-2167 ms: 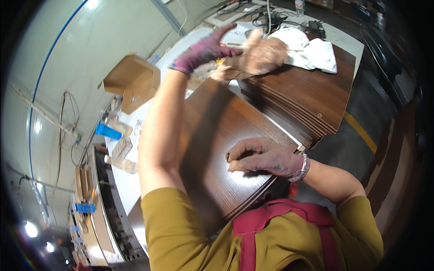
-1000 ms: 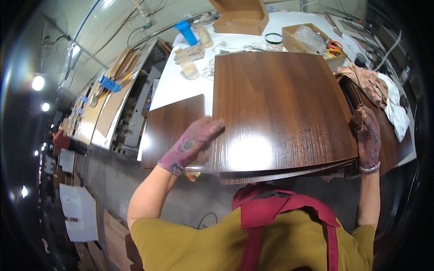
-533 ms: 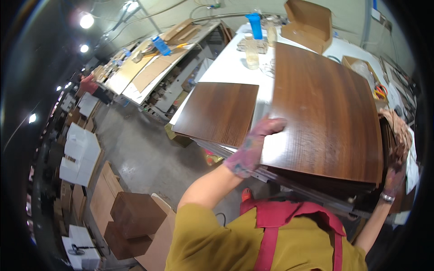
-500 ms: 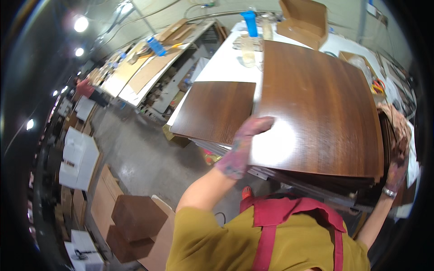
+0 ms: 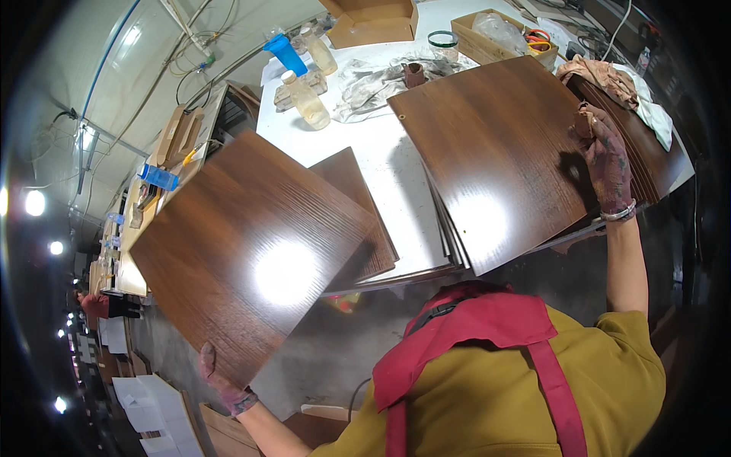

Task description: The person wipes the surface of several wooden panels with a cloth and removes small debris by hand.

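Note:
My left hand [image 5: 221, 378], in a stained glove, grips the lower corner of a dark brown wood-grain panel [image 5: 228, 221]. That panel is tilted and partly overlaps a smaller stack of panels [image 5: 354, 186] at the table's left edge. My right hand [image 5: 607, 156], also gloved and stained, is raised above the right-hand panel stack [image 5: 495, 145] and casts a shadow on its top board. Its fingers are closed around a small crumpled brown rag [image 5: 585, 123]. The top board of that stack has small holes near its left side.
On the white table [image 5: 381, 145] are a grey-white cloth [image 5: 373, 87], cloudy bottles [image 5: 306, 103], a blue cup [image 5: 285, 53] and open cardboard boxes [image 5: 373, 21]. A pinkish cloth [image 5: 601, 80] covers more panels at right. A person [image 5: 95, 305] stands far left.
My left hand has carried a panel leftward from the right stack, over the smaller stack. My right hand has moved from the stack's right edge to above its top. The view has turned.

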The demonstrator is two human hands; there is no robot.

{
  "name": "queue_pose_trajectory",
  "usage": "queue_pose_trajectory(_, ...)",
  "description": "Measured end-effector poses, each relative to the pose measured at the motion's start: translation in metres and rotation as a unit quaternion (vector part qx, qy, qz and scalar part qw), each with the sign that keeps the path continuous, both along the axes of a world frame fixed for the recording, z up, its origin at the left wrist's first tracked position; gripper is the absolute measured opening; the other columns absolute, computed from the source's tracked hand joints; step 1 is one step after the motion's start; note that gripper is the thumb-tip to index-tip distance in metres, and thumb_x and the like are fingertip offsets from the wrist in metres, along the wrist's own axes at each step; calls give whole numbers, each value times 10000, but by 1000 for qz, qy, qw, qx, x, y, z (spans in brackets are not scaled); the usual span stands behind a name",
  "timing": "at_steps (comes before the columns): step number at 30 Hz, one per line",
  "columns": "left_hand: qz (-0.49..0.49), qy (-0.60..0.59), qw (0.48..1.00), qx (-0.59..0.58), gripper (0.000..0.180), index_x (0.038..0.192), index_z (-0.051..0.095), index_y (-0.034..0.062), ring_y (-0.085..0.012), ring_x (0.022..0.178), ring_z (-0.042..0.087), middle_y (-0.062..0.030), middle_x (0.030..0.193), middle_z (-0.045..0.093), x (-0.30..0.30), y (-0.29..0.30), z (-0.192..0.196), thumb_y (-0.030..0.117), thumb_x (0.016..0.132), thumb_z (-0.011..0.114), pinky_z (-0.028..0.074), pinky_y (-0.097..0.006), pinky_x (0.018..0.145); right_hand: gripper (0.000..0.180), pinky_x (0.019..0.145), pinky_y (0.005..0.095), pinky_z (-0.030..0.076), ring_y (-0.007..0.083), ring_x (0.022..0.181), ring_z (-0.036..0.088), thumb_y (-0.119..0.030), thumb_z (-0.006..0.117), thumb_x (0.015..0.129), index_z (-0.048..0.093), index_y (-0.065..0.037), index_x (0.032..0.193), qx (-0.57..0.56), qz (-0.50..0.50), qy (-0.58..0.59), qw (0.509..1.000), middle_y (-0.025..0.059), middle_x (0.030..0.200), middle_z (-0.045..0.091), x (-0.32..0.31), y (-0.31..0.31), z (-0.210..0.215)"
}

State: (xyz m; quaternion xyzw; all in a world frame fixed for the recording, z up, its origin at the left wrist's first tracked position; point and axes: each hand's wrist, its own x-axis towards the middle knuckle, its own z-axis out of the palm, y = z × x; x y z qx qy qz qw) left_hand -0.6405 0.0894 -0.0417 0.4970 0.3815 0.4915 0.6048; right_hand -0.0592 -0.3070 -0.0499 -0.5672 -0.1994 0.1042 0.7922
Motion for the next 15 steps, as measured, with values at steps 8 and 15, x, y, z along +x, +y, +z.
queue_pose_trajectory(8, -9, 4, 989, -146, 426, 1166, 616, 5, -283, 1053, 622, -120, 1171, 638, 23, 72, -136, 270, 833, 631, 522, -424, 914, 300, 914, 306, 456, 91, 1015, 564, -235, 571, 961, 596, -55, 1200, -30, -17, 4, 999, -2, 1110, 604, -23, 17, -6)
queue_pose_trajectory(15, -60, 155, 976, -142, 362, 1101, 632, 34, -231, 1008, 622, -59, 1105, 649, 41, 134, -137, 289, 847, 678, 506, -360, 866, 266, 849, 238, 461, 55, 981, 573, -173, 624, 929, 630, -27, 1151, -7, -28, 14, 999, -29, 1059, 639, -39, 11, -11)
